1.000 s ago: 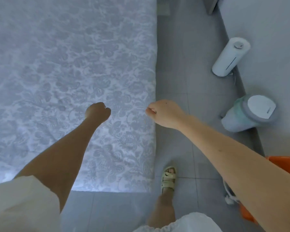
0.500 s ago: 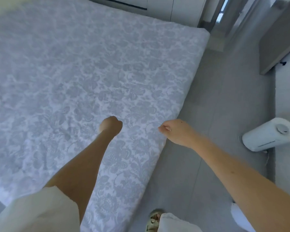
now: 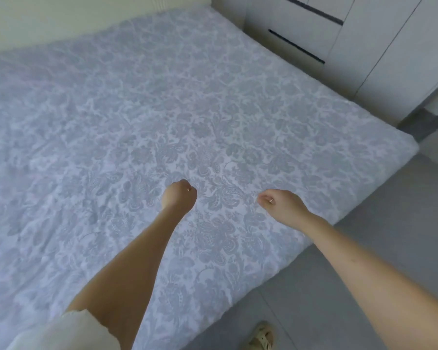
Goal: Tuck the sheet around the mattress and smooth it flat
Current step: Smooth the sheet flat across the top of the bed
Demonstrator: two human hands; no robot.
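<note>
Lying flat, the floral sheet shows faint creases.

Left hand, right hand both curled into fists, stretched forward, apart.

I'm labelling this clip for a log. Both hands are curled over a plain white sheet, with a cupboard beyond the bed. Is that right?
Not quite. The sheet is not plain white: the head view shows a grey-blue flower pattern all over it. The rest holds: the left hand and the right hand are both curled over it, and the cupboard stands beyond it.
</note>
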